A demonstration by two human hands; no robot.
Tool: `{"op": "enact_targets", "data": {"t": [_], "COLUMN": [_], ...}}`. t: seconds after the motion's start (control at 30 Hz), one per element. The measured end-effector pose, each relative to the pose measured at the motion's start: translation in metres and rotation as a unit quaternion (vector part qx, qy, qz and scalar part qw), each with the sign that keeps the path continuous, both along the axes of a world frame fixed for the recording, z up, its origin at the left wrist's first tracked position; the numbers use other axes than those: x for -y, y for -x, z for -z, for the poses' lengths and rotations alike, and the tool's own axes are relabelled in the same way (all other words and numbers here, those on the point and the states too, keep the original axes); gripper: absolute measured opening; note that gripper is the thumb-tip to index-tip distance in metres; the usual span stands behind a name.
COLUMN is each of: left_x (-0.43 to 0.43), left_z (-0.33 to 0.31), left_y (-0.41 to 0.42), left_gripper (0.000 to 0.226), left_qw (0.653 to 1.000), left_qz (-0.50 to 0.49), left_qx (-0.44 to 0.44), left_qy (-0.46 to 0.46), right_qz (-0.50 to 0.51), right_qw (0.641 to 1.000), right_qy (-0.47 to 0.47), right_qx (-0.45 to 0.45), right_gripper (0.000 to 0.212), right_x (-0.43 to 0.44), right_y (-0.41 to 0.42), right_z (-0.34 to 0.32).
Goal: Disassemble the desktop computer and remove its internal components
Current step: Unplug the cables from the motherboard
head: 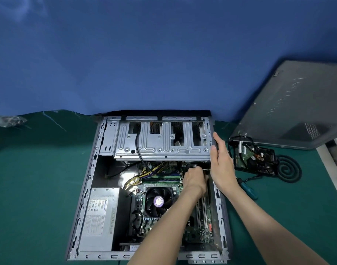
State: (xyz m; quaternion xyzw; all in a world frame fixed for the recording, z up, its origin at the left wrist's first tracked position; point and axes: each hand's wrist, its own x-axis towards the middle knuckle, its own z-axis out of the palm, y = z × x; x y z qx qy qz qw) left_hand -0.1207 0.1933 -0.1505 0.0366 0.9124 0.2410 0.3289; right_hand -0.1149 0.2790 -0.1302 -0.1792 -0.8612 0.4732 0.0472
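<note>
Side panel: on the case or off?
Off. The side panel sits apart on the right, away from the case, whose motherboard and fan lie exposed.

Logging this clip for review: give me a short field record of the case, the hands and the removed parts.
case: desktop case open, flat on green mat
left hand: inside case, curled at upper right of motherboard; grip hidden
right hand: open, flat against case's right side by drive cage
inside: power supply, CPU fan
removed: hard drive, side panel, right of case
tool: screwdriver on mat
</note>
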Motion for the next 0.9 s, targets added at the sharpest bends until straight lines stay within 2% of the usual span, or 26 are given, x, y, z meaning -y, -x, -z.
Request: {"op": "enact_targets", "data": {"t": [0.2, 0.33, 0.7, 0.9], "left_x": [-0.002, -0.001, 0.001, -0.003], "left_z": [0.005, 0.007, -0.002, -0.004], "left_y": [0.009, 0.000, -0.001, -0.002], "left_gripper": [0.020, 0.034, 0.030, 0.031], "left_qw": [0.998, 0.998, 0.999, 0.998], "left_qz": [0.026, 0.026, -0.008, -0.007], "left_qx": [0.028, 0.052, 0.053, 0.064], "left_qy": [0.044, 0.035, 0.010, 0.026], "right_qz": [0.006, 0.002, 0.010, 0.015], "right_qw": [1.000, 1.000, 1.000, 0.999], "right_qy": [-0.010, -0.005, -0.016, -0.032], "right_qx": [0.005, 0.004, 0.021, 0.027], "right_gripper": [0.043, 0.043, 0.041, 0.041], "right_x": [0.000, 0.000, 0.002, 0.004], "right_y": [0.002, 0.002, 0.003, 0.001], "right_z": [0.001, -0.001, -0.005, -0.007]}}
